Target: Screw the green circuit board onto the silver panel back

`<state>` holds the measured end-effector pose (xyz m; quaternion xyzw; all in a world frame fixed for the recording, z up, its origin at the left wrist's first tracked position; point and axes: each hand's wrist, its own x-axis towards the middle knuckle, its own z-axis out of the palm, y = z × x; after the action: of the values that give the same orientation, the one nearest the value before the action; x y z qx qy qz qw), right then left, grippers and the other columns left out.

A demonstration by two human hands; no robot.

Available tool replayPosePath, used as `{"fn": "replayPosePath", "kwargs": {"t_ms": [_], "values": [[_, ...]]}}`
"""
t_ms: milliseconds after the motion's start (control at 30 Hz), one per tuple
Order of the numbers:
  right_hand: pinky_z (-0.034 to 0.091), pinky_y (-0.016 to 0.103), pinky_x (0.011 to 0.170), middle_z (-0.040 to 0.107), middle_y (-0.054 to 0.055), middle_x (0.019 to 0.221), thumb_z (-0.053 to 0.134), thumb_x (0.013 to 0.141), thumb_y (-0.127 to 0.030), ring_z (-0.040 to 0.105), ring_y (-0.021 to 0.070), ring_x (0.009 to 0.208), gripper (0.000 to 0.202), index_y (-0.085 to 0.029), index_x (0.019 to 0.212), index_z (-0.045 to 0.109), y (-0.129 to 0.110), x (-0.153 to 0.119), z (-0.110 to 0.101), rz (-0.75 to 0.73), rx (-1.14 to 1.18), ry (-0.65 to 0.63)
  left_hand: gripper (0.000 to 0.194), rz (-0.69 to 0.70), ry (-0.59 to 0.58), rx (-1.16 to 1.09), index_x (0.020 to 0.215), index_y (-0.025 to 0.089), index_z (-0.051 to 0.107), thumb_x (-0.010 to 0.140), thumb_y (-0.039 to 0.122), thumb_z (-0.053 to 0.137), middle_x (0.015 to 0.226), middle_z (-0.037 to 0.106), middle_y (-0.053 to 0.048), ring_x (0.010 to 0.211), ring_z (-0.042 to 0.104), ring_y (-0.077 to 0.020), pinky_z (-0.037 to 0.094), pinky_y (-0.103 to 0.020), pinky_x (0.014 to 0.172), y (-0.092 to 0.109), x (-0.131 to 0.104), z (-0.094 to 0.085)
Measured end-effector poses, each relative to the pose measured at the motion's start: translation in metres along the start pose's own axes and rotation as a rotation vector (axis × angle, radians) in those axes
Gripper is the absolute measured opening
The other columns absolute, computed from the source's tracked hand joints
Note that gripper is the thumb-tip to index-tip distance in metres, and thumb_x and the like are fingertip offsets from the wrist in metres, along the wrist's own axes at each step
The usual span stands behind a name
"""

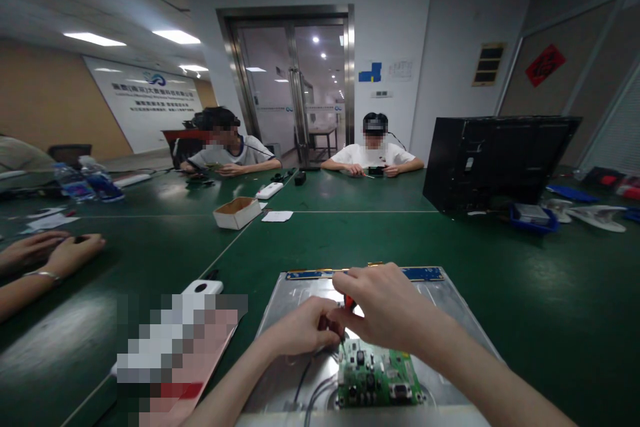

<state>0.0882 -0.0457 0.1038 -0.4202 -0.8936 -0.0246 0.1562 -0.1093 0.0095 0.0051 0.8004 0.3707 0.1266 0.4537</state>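
My right hand (380,303) is closed around a screwdriver (349,303), whose red handle shows between the fingers. Its tip points down at the upper left corner of a green circuit board (377,373). My left hand (313,327) is closed in a pinch beside that corner, close to the tool's shaft; what its fingertips hold is hidden. The board lies on a silver metal panel (273,310) with a blue strip board (425,273) along its far edge. Dark cables (317,390) run from the board's left side over the panel.
Left of the panel lie a white device (205,288) and a pink item (200,353), partly pixelated. Farther off are an open box (237,213), white paper (277,216), a black monitor (493,163) and a blue tray (534,219). A co-worker's hands (55,253) rest at left; two people sit opposite.
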Motion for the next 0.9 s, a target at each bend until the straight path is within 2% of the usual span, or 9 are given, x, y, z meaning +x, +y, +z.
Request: {"fn": "replayPosePath", "kwargs": {"t_ms": [100,300,433,533,633,767,900], "values": [[0.017,0.031,0.052,0.073,0.003,0.081,0.06,0.096,-0.034,0.062,0.0146,0.063,0.016,-0.02,0.086,0.058,0.001,0.001,0.0,0.009,-0.024,-0.015,0.014,-0.019,-0.014,0.004,0.074,0.017,0.068,0.064,0.013,0.06,0.071,0.067,0.001,0.068,0.058,-0.0163,0.043,-0.024,0.062,0.002,-0.001,0.0],[0.017,0.031,0.052,0.073,0.002,0.084,0.058,0.092,-0.025,0.062,0.0149,0.065,0.005,-0.02,0.093,0.057,0.003,0.001,0.005,0.01,0.01,-0.01,0.013,-0.029,0.002,0.012,0.076,0.017,0.068,0.065,0.014,0.061,0.07,0.065,0.003,0.066,0.056,-0.0148,0.042,-0.023,0.061,0.002,-0.002,0.002],[0.019,0.029,0.053,0.072,0.003,0.091,0.059,0.086,-0.021,0.061,0.0151,0.068,0.014,-0.02,0.099,0.055,0.002,-0.002,0.002,-0.033,0.088,-0.029,0.011,-0.014,0.021,0.04,0.079,0.016,0.068,0.069,0.018,0.064,0.071,0.063,0.002,0.067,0.055,-0.0154,0.042,-0.023,0.061,-0.002,-0.002,0.003],[0.022,0.028,0.054,0.071,0.003,0.095,0.06,0.083,-0.02,0.06,0.0148,0.072,0.015,-0.021,0.097,0.055,0.002,-0.004,-0.003,-0.085,0.144,-0.064,0.01,-0.018,0.039,0.066,0.08,0.016,0.067,0.071,0.021,0.065,0.073,0.063,0.0,0.07,0.056,-0.0168,0.042,-0.024,0.064,-0.006,-0.002,0.003],[0.02,0.028,0.054,0.07,0.003,0.091,0.063,0.087,-0.028,0.06,0.015,0.071,0.01,-0.021,0.091,0.057,0.001,-0.004,-0.004,-0.067,0.121,-0.053,0.007,-0.02,0.03,0.073,0.076,0.017,0.064,0.07,0.02,0.064,0.072,0.062,0.001,0.071,0.056,-0.0173,0.043,-0.024,0.063,-0.007,-0.001,0.002],[0.017,0.029,0.053,0.073,0.002,0.082,0.063,0.094,-0.041,0.062,0.0151,0.065,0.02,-0.022,0.088,0.062,0.001,-0.001,-0.002,0.028,0.056,-0.043,0.007,0.009,-0.012,0.051,0.071,0.018,0.062,0.065,0.016,0.059,0.072,0.062,0.002,0.071,0.058,-0.0171,0.043,-0.024,0.064,-0.003,0.0,0.0],[0.016,0.029,0.053,0.073,0.001,0.074,0.06,0.097,-0.036,0.062,0.0145,0.062,0.02,-0.022,0.083,0.064,0.001,0.001,-0.001,0.062,0.014,-0.058,0.012,0.004,-0.021,0.045,0.074,0.018,0.065,0.064,0.015,0.059,0.075,0.065,0.001,0.072,0.06,-0.0181,0.045,-0.026,0.067,0.001,-0.001,0.0]]}}
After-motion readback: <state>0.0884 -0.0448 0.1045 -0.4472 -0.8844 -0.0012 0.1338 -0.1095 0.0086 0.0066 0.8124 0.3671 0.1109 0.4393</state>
